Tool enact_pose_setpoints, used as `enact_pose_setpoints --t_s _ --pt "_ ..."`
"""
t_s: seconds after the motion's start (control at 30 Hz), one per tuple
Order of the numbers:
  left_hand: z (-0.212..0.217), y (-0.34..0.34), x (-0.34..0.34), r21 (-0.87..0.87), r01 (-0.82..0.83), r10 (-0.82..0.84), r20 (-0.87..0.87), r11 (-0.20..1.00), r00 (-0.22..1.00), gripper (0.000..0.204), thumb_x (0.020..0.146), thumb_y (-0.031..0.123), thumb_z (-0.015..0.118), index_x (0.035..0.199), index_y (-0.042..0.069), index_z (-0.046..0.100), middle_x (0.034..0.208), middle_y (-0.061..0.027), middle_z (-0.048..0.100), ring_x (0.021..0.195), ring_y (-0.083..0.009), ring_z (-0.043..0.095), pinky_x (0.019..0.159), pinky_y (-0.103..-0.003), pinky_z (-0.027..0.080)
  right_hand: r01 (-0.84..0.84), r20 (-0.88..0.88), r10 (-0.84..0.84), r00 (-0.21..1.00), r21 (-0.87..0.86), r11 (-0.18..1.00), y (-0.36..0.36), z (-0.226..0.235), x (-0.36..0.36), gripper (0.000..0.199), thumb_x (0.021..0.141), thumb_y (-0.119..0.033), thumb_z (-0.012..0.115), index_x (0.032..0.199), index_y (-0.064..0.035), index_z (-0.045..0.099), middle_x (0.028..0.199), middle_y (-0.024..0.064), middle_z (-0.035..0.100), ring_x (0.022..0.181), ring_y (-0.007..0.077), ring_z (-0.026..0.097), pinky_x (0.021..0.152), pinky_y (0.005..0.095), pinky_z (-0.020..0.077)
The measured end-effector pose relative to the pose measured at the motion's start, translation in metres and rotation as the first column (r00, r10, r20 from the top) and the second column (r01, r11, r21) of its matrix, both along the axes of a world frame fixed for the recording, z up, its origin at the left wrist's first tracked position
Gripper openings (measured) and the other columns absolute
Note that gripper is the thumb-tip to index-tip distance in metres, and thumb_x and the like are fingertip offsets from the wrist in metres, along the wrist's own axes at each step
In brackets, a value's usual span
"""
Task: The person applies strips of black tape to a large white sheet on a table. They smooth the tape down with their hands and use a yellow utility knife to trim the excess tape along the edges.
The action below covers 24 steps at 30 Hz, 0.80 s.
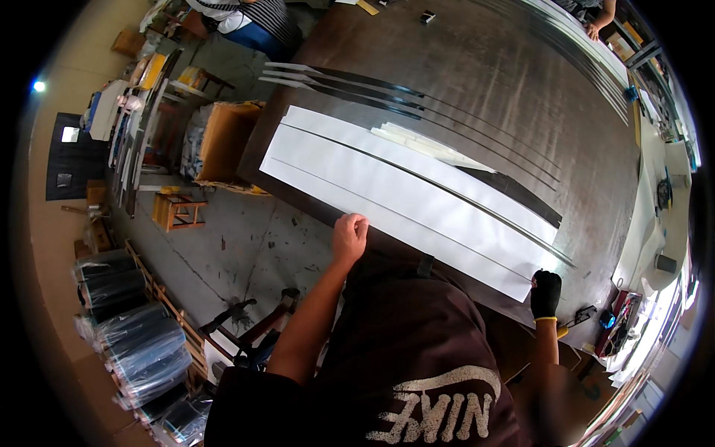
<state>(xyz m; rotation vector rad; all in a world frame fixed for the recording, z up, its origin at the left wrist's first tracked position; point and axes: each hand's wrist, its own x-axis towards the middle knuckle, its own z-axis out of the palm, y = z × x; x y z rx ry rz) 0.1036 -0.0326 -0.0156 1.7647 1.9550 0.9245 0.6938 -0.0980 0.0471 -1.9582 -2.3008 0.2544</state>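
A long white sheet (417, 216) lies at a slant along the table's near edge, with a thin dark line running down its length. My bare left hand (350, 237) is closed at the near edge of the sheet, its fingertips pinched on that edge. At the sheet's right end is my right hand (546, 293) in a black glove with a yellow cuff. Its fingers are curled on the sheet's end, where the thin line stops; the glove hides part of the grip. A narrow dark metal strip (447, 195) rests lengthwise on the sheet's far part.
Beyond the sheet, white strips (432, 147) and several long thin bars (350, 88) lie on the dark table (477, 82). An open cardboard box (231, 141) and wooden stool (179, 211) stand left. Wrapped rolls (145, 343) are at lower left. Another person's hand (593, 31) is far right.
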Motion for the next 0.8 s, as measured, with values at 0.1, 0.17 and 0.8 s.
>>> enact_pose_setpoints --t_s 0.1,0.17,0.8 --pt "-0.002 0.0 0.0 -0.012 -0.004 0.004 0.003 1.0 1.0 0.013 0.1 0.02 0.072 0.097 0.009 0.065 0.091 -0.0104 0.066 0.084 -0.0341 0.062 0.078 -0.049 0.049 -0.025 0.028 0.024 0.999 0.04 0.999 0.002 -0.001 -0.007 0.009 0.074 -0.009 0.067 0.071 -0.0096 0.059 0.072 0.0166 0.06 0.075 0.04 0.06 0.069 0.0508 0.044" --pt "-0.003 0.0 -0.001 -0.015 -0.008 0.008 0.003 1.0 1.0 0.013 0.1 0.02 0.072 0.097 0.009 0.066 0.091 -0.0101 0.066 0.084 -0.0339 0.062 0.077 -0.049 0.049 -0.009 0.004 0.009 1.0 -0.006 1.0 0.005 0.005 -0.012 0.006 0.073 -0.009 0.068 0.073 -0.0097 0.062 0.073 0.0164 0.061 0.076 0.0403 0.061 0.07 0.0512 0.0449" --pt "0.076 0.086 0.092 -0.161 0.511 -0.517 0.004 0.844 0.856 0.06 0.103 0.019 0.064 0.159 0.003 0.047 0.157 -0.022 0.055 0.146 -0.0414 0.051 0.121 -0.048 0.044 0.618 -0.525 -0.593 0.611 -0.153 0.771 0.043 -0.005 -0.041 0.033 0.093 -0.013 0.077 0.124 -0.0028 0.075 0.11 0.0158 0.078 0.102 0.0276 0.075 0.09 0.0374 0.0585"
